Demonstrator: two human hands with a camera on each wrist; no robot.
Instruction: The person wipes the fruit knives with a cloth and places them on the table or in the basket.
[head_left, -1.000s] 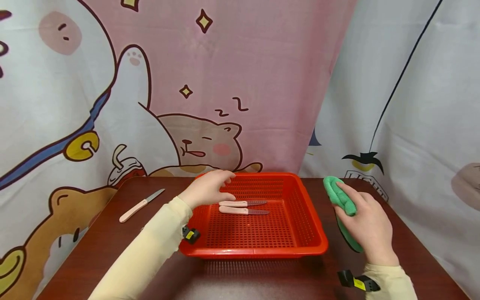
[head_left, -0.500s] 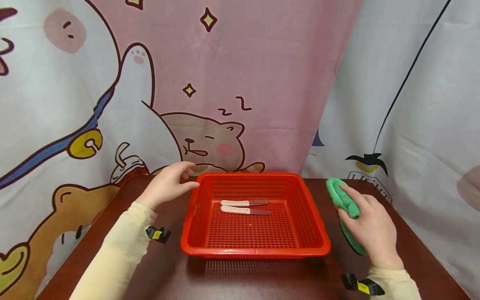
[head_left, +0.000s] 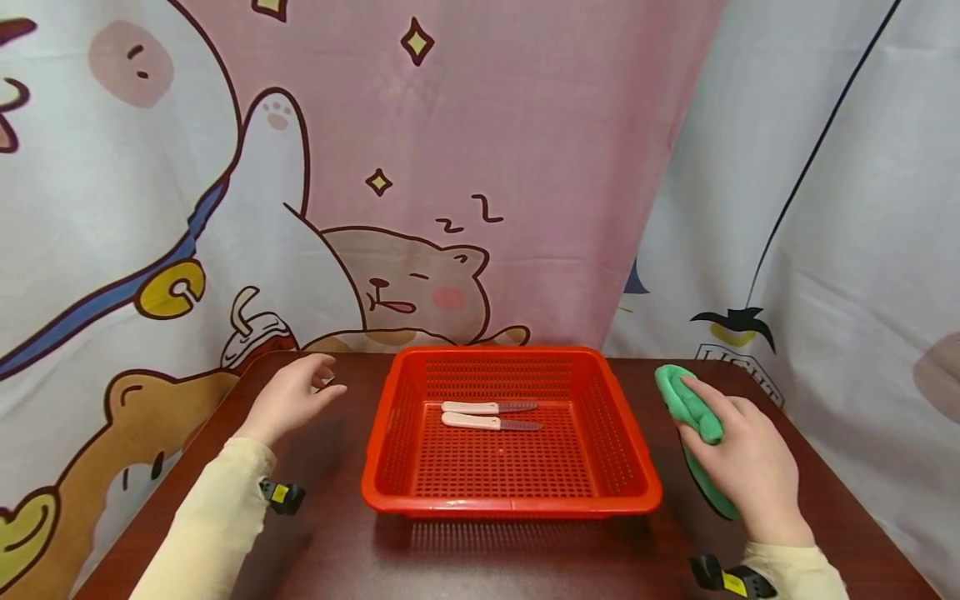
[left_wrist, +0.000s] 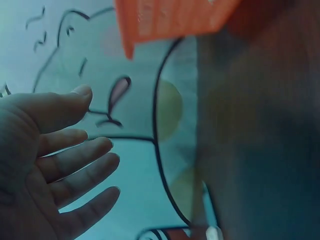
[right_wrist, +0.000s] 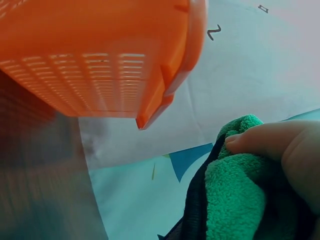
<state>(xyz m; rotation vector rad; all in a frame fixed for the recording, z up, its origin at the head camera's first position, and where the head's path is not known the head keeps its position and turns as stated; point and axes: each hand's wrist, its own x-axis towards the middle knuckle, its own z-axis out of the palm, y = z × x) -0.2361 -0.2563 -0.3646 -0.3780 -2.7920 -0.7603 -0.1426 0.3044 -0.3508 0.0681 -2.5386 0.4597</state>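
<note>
My left hand [head_left: 288, 398] hovers over the left side of the table, its fingers relaxed and nothing in its grip. Below it lies a small knife [left_wrist: 209, 210] with a pale handle, mostly hidden by the hand in the head view. At the right, my right hand [head_left: 750, 462] holds a folded green cloth [head_left: 686, 406], pinching it with thumb and fingers, and part of it hangs below. Between the hands stands a red plastic basket [head_left: 517, 504]. Two similar knives, an upper knife [head_left: 471, 407] and a lower knife [head_left: 471, 421], lie side by side on its floor, blades pointing right.
The dark brown table [head_left: 337, 542] carries everything. Directly behind it hangs a curtain [head_left: 525, 167] with cartoon animals, and more white curtain [head_left: 847, 250] closes the right side.
My left hand has moved left, from over the basket to above the knife on the table, which it now mostly covers. The right hand with the cloth has barely shifted.
</note>
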